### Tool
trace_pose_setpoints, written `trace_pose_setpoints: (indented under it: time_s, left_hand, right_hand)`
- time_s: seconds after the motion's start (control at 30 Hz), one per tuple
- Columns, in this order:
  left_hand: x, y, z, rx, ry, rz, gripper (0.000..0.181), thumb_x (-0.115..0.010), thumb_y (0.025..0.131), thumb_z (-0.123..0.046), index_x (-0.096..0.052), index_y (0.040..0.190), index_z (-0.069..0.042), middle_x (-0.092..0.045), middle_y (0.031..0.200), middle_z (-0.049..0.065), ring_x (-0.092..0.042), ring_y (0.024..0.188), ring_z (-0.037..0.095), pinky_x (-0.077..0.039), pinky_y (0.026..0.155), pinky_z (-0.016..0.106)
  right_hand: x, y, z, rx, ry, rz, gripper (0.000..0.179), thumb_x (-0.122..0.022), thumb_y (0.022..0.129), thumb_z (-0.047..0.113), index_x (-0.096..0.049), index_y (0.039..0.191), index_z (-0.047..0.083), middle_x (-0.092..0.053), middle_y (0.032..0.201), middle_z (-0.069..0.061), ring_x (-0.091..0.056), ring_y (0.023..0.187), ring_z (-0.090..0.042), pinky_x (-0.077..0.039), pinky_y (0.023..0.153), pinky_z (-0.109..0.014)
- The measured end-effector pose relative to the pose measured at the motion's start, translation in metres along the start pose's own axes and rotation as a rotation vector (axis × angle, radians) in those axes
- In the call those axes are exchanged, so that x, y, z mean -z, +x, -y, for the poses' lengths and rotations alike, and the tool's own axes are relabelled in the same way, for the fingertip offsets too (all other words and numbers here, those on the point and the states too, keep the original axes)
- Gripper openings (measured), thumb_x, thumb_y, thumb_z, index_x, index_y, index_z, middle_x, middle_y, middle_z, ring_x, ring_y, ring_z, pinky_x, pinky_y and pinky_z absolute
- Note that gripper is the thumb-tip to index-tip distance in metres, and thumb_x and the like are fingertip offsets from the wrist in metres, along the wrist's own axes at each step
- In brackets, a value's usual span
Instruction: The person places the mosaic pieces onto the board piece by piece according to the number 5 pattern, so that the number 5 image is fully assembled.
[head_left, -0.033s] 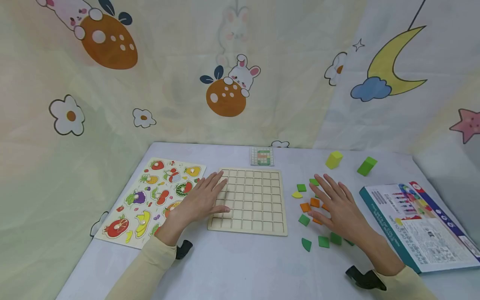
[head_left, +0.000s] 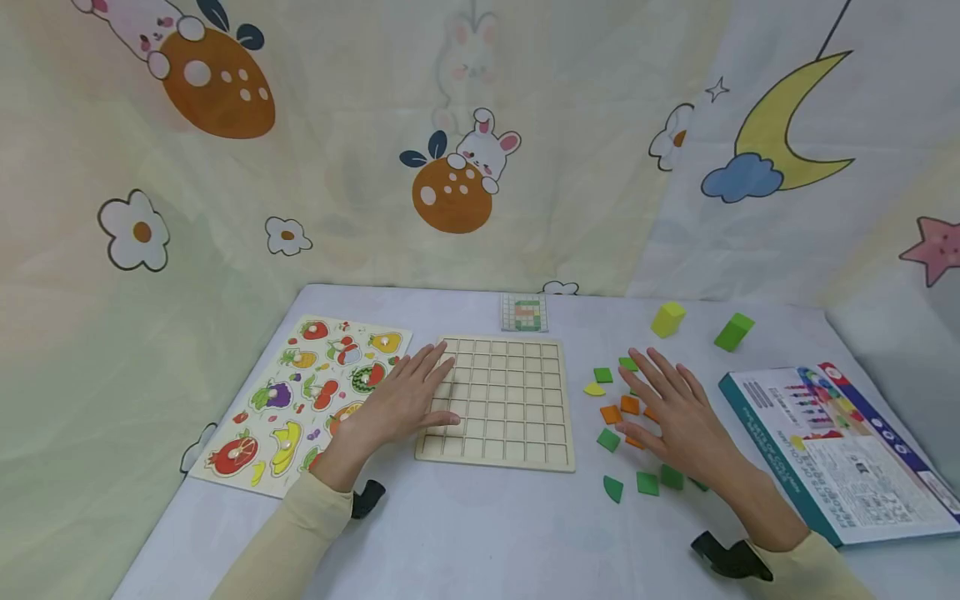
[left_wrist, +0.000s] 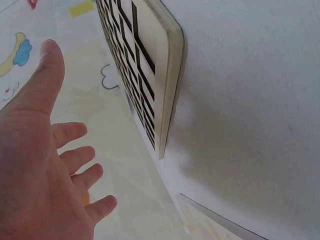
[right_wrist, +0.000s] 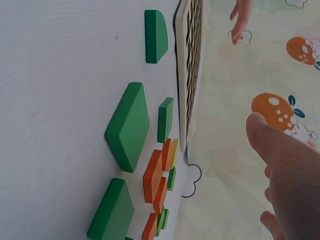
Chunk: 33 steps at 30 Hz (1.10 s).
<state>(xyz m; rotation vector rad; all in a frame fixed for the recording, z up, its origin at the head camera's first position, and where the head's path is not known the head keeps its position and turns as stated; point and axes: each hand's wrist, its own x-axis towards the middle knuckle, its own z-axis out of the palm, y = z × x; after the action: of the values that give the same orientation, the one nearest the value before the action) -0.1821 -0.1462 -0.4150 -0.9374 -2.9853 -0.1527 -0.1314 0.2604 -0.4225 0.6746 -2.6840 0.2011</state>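
Observation:
My left hand [head_left: 401,396] is spread over the left edge of a pale wooden grid board [head_left: 517,396], fingers straight and holding nothing. In the left wrist view its palm [left_wrist: 30,170] shows beside the board's corner [left_wrist: 172,50]. To the right, my right hand [head_left: 675,421] is held with spread fingers above scattered flat pieces, partly covering some. Among them are green squares [head_left: 608,439], orange squares [head_left: 611,414], a yellow rounded piece [head_left: 594,389] and a green quarter-round piece [head_left: 612,489]. The right wrist view shows the green squares [right_wrist: 129,127] lying flat, with the thumb [right_wrist: 270,135] apart from them.
A board printed with fruit [head_left: 321,393] lies at the left, partly behind my left forearm. A small pattern card [head_left: 524,313] is behind the grid board. Yellow [head_left: 667,320] and green blocks [head_left: 734,332] stand at the back right, with a flat box [head_left: 862,467] nearer.

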Motion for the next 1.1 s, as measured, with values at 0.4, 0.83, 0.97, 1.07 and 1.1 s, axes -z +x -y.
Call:
trace_pose_setpoints:
  time_s: [0.4,0.83,0.97,1.07,1.1]
  left_hand:
    - [-0.004,-0.007,0.009,0.024,-0.088,0.105,0.089,-0.060,0.088,-0.057,-0.026,0.153,-0.005,-0.013,0.163,0.015,-0.017,0.149,0.036,-0.022,0.118,0.055]
    - [-0.007,-0.014,0.022,0.045,-0.101,0.288,0.090,-0.058,0.090,-0.056,-0.019,0.155,-0.006,-0.009,0.164,0.014,-0.015,0.149,0.038,-0.021,0.118,0.055]
    - [-0.008,-0.016,0.024,0.054,-0.084,0.334,0.088,-0.055,0.091,-0.057,-0.020,0.155,-0.007,-0.010,0.164,0.013,-0.014,0.150,0.037,-0.021,0.118,0.055]
    - [-0.009,-0.017,0.024,0.051,-0.104,0.344,0.087,-0.055,0.092,-0.055,-0.020,0.155,-0.007,-0.011,0.164,0.013,-0.014,0.150,0.037,-0.020,0.119,0.054]
    - [-0.009,-0.017,0.024,0.050,-0.118,0.346,0.087,-0.056,0.092,-0.054,-0.020,0.155,-0.006,-0.011,0.164,0.013,-0.013,0.150,0.038,-0.020,0.119,0.054]
  right_hand:
    - [-0.001,-0.004,-0.003,-0.041,0.001,0.018,0.081,-0.075,0.080,0.039,-0.040,0.147,0.010,-0.012,0.164,-0.005,-0.004,0.152,-0.026,0.006,0.123,-0.042]
    - [-0.001,-0.006,-0.010,-0.080,0.055,0.038,0.082,-0.074,0.083,0.034,-0.034,0.150,0.010,-0.011,0.164,-0.006,-0.003,0.152,-0.027,0.006,0.123,-0.045]
    - [-0.002,0.000,-0.011,-0.097,0.075,0.041,0.078,-0.074,0.083,0.031,-0.038,0.148,0.007,-0.018,0.162,-0.010,-0.008,0.151,-0.030,-0.002,0.122,-0.051]
    - [-0.004,0.007,-0.015,-0.115,0.111,0.051,0.072,-0.074,0.084,0.027,-0.042,0.144,0.005,-0.027,0.158,-0.014,-0.018,0.147,-0.034,-0.016,0.117,-0.058]
    - [-0.006,0.010,-0.016,-0.123,0.127,0.060,0.070,-0.074,0.085,0.026,-0.043,0.143,0.004,-0.029,0.157,-0.016,-0.021,0.146,-0.035,-0.019,0.114,-0.060]
